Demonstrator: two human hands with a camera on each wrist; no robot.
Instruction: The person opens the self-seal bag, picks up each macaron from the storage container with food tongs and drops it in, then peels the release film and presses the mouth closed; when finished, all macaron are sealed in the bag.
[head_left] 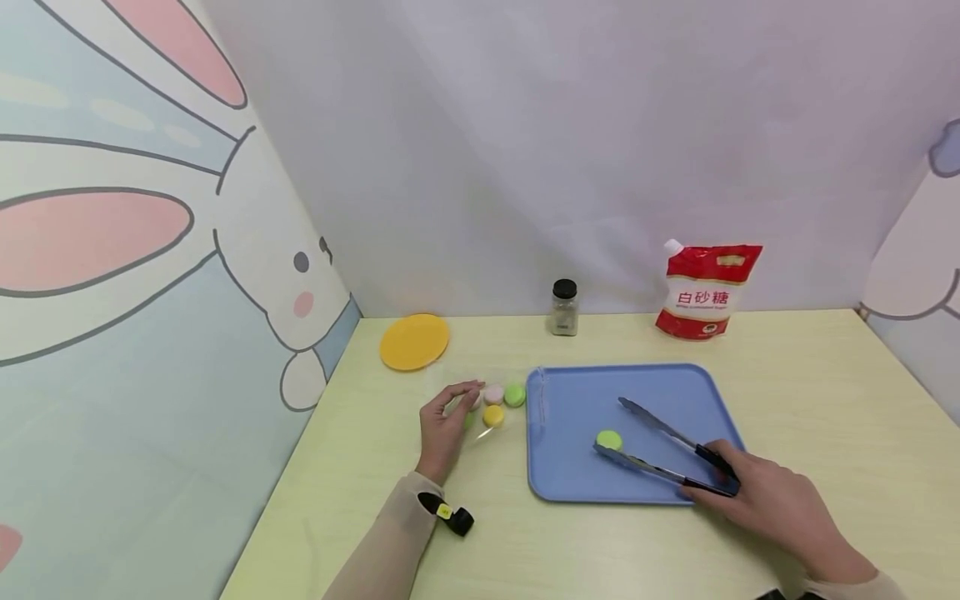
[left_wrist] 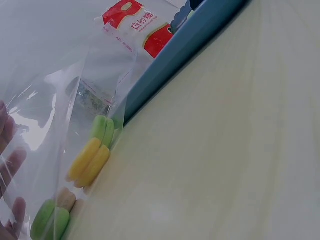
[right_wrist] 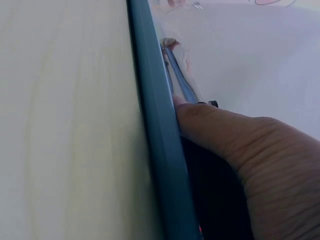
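Observation:
My left hand (head_left: pixel 444 427) pinches a clear plastic package (head_left: pixel 480 435) at its left side, thumb and fingers close together. Several macarons lie in it: a yellow macaron (head_left: pixel 493 416), a green macaron (head_left: pixel 514 395), a pink macaron (head_left: pixel 493 395) and others partly hidden by the hand. In the left wrist view, fingers (left_wrist: pixel 15 167) show through the plastic. My right hand (head_left: pixel 780 504) grips metal tongs (head_left: pixel 651 467) by their black handles over the blue tray (head_left: pixel 573 487). The tongs' arms are spread, the nearer tip beside a light green macaron (head_left: pixel 609 439) on the tray.
An orange plate (head_left: pixel 414 342) lies at the back left of the table. Behind the tray stands a small black-lidded jar (head_left: pixel 565 308). A red and white sugar pouch (head_left: pixel 707 292) stands at the back right, near the wall.

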